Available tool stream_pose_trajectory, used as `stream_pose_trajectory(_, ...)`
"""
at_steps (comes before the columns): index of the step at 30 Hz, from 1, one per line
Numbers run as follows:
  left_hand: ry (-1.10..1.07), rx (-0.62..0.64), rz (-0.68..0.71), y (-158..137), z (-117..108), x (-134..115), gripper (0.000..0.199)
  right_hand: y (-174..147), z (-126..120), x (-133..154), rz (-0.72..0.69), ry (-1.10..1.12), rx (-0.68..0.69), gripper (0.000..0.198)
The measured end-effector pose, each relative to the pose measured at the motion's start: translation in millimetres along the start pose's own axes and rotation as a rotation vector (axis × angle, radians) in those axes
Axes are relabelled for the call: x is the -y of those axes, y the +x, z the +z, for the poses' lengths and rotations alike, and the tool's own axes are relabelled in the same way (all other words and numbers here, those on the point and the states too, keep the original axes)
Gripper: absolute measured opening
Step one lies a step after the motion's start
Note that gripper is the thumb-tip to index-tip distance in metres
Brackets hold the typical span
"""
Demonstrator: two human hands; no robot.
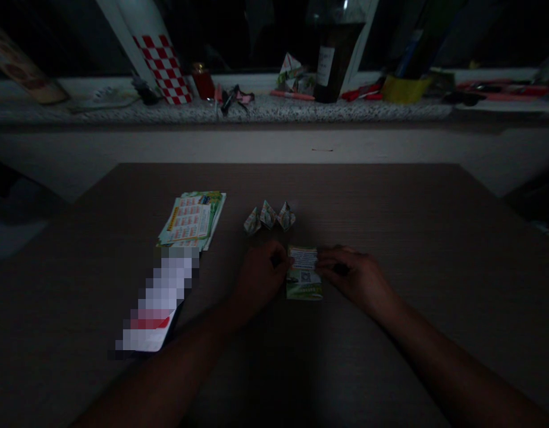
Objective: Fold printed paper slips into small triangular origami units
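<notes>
A small printed sheet of paper, green and white with a text block and a square code, lies in front of me. My left hand pinches its upper left edge between thumb and curled fingers. On the opposite edge, the thumb and fingers of my right hand are closed on the upper right side. Just beyond the hands stand three small pointed folded paper pieces in a row. Dim light hides the detail of the fingertips.
A stack of printed sheets lies to the left, with a lit phone, partly blurred out, below it. Behind the wooden table, the stone windowsill carries a red-and-white checkered bottle, a dark bottle, a jar and other small things.
</notes>
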State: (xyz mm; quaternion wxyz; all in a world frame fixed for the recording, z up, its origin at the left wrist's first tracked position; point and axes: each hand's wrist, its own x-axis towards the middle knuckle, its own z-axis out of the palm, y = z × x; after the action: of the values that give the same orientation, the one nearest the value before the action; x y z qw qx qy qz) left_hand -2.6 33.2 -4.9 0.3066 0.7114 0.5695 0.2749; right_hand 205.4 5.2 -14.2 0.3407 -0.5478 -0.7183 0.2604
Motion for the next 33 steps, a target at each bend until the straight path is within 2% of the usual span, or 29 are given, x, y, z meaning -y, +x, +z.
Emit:
stream_pose_trajectory(10,0.001,0.015,0.001,0.0,-0.2,0.0,0.012,-10.6,-9.8,0.7,-0.046,-0.03,0.118,0.038)
stream_pose_trajectory(21,0.01,0.026,-0.011,0.2,0.4,0.3,0.011,-14.9,-11.6,-5.1,-0.037,-0.211,0.126,0.057)
stream_pose_trajectory(26,0.016,0.027,0.012,-0.1,0.5,1.3,0.012,-13.3,-15.3,1.6,-0.036,-0.289,0.172,0.065)
stream_pose_trajectory(33,0.036,0.004,0.009,-0.9,0.8,1.4,0.012,-8.9,-16.5,10.1,-0.096,-0.329,0.216,0.086)
